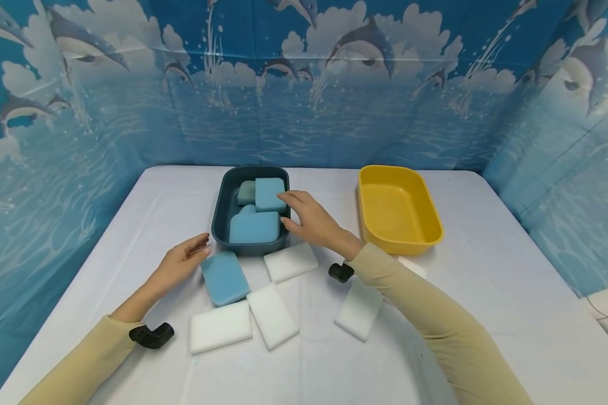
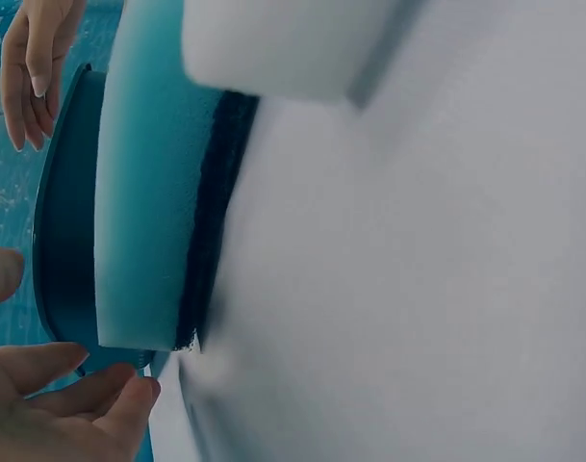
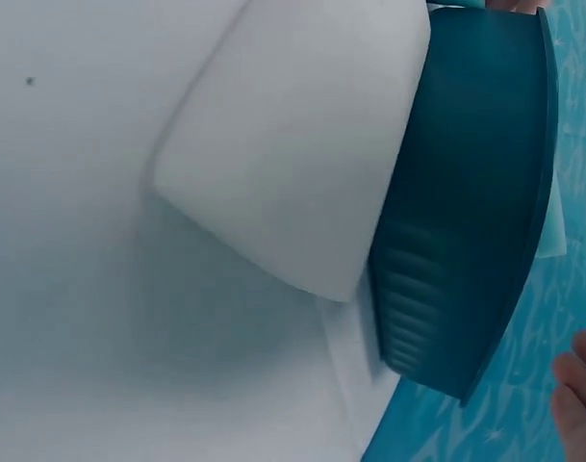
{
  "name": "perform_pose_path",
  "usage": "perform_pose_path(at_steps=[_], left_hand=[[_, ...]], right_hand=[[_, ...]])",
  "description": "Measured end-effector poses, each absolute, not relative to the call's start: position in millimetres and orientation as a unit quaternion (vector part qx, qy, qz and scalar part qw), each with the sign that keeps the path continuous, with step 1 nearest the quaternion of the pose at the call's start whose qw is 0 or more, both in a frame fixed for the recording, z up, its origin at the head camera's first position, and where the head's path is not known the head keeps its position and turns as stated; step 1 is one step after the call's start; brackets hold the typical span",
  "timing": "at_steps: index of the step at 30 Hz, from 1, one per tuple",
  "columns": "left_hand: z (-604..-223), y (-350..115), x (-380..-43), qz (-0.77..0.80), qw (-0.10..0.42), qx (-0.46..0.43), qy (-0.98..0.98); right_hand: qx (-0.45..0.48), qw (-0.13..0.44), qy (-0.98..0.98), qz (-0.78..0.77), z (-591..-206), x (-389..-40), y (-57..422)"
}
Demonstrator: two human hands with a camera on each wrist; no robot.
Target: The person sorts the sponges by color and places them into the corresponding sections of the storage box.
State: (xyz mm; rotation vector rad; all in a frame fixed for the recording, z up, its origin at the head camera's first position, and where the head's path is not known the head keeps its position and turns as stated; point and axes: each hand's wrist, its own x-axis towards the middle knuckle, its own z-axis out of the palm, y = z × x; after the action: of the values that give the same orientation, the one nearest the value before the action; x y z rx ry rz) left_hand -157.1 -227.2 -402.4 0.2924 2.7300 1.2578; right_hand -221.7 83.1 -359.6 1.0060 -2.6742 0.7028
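My right hand [image 1: 311,219] hangs over the right rim of a dark teal bin [image 1: 223,222], its fingers spread beside the blue sponges inside; whether they touch is unclear. Inside the bin, one blue sponge [image 1: 269,194] stands at the back right and another blue sponge [image 1: 255,228] in front. My left hand [image 1: 182,261] is by the bin's front left corner, fingers loosely bent, nothing held. Close to it, a blue sponge [image 1: 226,278] lies on the table; the left wrist view shows this sponge [image 2: 153,192] with a dark underside.
White sponges lie in front of the bin: one white sponge [image 1: 291,262] near its corner, another white sponge [image 1: 272,316], a third white sponge [image 1: 220,327]. A white sponge [image 1: 360,309] is under the right forearm. At the back right stands a yellow bin [image 1: 397,247].
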Motion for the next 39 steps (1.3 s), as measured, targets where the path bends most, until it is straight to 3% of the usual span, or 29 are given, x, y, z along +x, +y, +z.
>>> perform_pose_path(at_steps=[9,21,31,39], left_hand=[[-404.9,-224.3,-145.5,0.352,0.032,0.132,0.926],[-405.3,-217.3,-132.3,0.301,0.022,0.184,0.936],[-406.9,-215.1,-129.2,0.271,0.038,0.2,0.941],[-405.4,-213.5,-126.4,0.268,0.059,0.206,0.939]], right_hand=[[0.249,0.051,-0.917,0.308,-371.8,-222.5,88.7],[0.219,0.015,-0.906,0.362,-383.7,-219.8,87.5],[0.115,-0.107,-0.874,0.46,-383.8,-216.3,82.9],[0.1,-0.153,-0.854,0.488,-389.8,-216.9,78.0]])
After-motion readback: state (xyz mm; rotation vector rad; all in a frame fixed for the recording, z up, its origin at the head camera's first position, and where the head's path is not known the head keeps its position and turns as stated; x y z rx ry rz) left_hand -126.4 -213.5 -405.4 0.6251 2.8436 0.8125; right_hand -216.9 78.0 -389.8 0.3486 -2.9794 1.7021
